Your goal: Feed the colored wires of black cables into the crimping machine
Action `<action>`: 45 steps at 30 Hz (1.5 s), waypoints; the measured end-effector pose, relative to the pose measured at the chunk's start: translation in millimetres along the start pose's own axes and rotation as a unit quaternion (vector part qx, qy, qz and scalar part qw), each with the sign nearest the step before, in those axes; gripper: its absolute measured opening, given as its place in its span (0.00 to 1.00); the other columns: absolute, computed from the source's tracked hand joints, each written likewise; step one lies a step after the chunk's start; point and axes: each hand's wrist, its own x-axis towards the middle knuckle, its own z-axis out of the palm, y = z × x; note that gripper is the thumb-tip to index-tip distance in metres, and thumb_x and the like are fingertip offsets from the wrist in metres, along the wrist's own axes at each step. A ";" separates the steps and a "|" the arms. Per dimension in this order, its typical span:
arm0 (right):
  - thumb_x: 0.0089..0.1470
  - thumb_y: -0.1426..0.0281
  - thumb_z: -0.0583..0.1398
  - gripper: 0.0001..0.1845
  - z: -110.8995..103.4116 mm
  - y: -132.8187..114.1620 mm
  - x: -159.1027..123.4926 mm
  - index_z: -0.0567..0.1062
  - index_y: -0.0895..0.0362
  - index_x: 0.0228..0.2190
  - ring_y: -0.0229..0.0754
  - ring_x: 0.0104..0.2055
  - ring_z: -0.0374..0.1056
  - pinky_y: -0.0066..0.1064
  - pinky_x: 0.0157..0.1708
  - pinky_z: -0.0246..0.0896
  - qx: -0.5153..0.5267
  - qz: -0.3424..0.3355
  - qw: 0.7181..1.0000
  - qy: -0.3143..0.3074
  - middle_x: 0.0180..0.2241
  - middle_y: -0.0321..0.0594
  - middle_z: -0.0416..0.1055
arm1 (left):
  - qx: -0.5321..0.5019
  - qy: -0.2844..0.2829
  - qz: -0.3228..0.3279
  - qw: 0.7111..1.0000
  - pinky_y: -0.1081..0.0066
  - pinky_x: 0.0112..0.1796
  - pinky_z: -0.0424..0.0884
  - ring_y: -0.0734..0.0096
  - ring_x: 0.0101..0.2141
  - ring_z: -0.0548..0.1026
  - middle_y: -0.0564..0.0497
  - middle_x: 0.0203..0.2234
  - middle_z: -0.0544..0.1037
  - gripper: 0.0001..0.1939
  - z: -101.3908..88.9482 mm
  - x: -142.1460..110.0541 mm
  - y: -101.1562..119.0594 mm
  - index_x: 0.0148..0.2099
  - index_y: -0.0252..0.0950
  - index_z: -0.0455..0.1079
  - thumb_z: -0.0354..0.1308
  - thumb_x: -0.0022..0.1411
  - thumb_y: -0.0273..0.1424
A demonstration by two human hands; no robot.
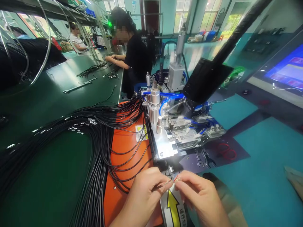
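In the head view my left hand [148,192] and my right hand [199,192] meet low in the middle, fingertips almost touching. Both are closed in a pinch on thin coloured wires [174,180], reddish and pale, that show between the fingers. The rest of these wires is hidden by my fingers. Below the fingertips lies a white label with a yellow arrow [174,208]. Just beyond them stands the metal machine [165,146] with blue air tubes [169,99]. Several black cables [132,161] run over the orange base [120,142] left of my hands.
A thick bundle of black cables [98,176] curves across the green table [47,186]. Wrenches [208,160] and red-handled scissors [228,152] lie right of the machine. A black box on an arm [205,78] hangs above it. A co-worker [136,47] handles cables at the table's far side.
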 end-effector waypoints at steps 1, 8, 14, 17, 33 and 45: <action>0.46 0.63 0.61 0.12 0.3 1.0 0.3 0.74 0.58 0.20 0.30 0.16 0.53 0.22 0.14 0.49 0.001 0.001 1.000 0.002 0.17 0.32 0.61 | -0.001 0.002 -0.005 1.000 0.77 0.26 0.58 0.74 0.25 0.67 0.52 0.21 0.69 0.11 0.4 -0.1 -0.1 0.28 0.34 0.74 0.53 0.59 0.28; 0.42 0.61 0.64 0.13 5.7 4.9 1.9 0.74 0.58 0.19 0.33 0.19 0.57 0.23 0.18 0.54 0.048 0.039 0.998 0.011 0.19 0.34 0.64 | 0.012 0.033 -0.020 0.999 0.77 0.25 0.59 0.73 0.25 0.68 0.52 0.21 0.69 0.08 5.2 -0.7 -3.0 0.28 0.36 0.74 0.54 0.57 0.27; 0.39 0.58 0.64 0.16 10.3 2.2 2.8 0.73 0.59 0.20 0.30 0.15 0.50 0.21 0.13 0.45 0.132 0.133 0.982 0.001 0.17 0.34 0.64 | 0.023 0.079 -0.007 0.997 0.76 0.26 0.60 0.73 0.25 0.69 0.52 0.22 0.70 0.08 8.1 -5.9 -5.2 0.29 0.36 0.73 0.54 0.57 0.27; 0.46 0.60 0.61 0.14 11.3 -3.5 0.4 0.74 0.58 0.20 0.33 0.18 0.58 0.23 0.17 0.53 0.066 0.088 0.994 -0.009 0.21 0.38 0.69 | 0.000 0.088 -0.035 0.995 0.75 0.26 0.61 0.73 0.25 0.69 0.53 0.22 0.70 0.10 9.8 -8.2 -5.3 0.28 0.37 0.72 0.53 0.59 0.31; 0.55 0.73 0.53 0.02 3.2 -4.3 3.7 0.67 0.57 0.31 0.39 0.30 0.63 0.27 0.28 0.60 -0.346 -0.310 0.880 0.102 0.28 0.39 0.64 | 0.001 0.070 -0.048 0.996 0.75 0.23 0.56 0.74 0.23 0.63 0.54 0.19 0.63 0.11 13.3 -1.9 -4.5 0.28 0.35 0.73 0.51 0.58 0.30; 0.54 0.73 0.55 0.10 -1.0 -4.7 9.6 0.68 0.56 0.22 0.38 0.30 0.63 0.26 0.30 0.59 -0.243 -0.197 0.950 0.008 0.25 0.35 0.67 | -0.015 0.052 -0.060 0.997 0.75 0.25 0.57 0.72 0.24 0.64 0.53 0.20 0.64 0.11 12.6 -1.6 -4.9 0.29 0.36 0.73 0.51 0.59 0.31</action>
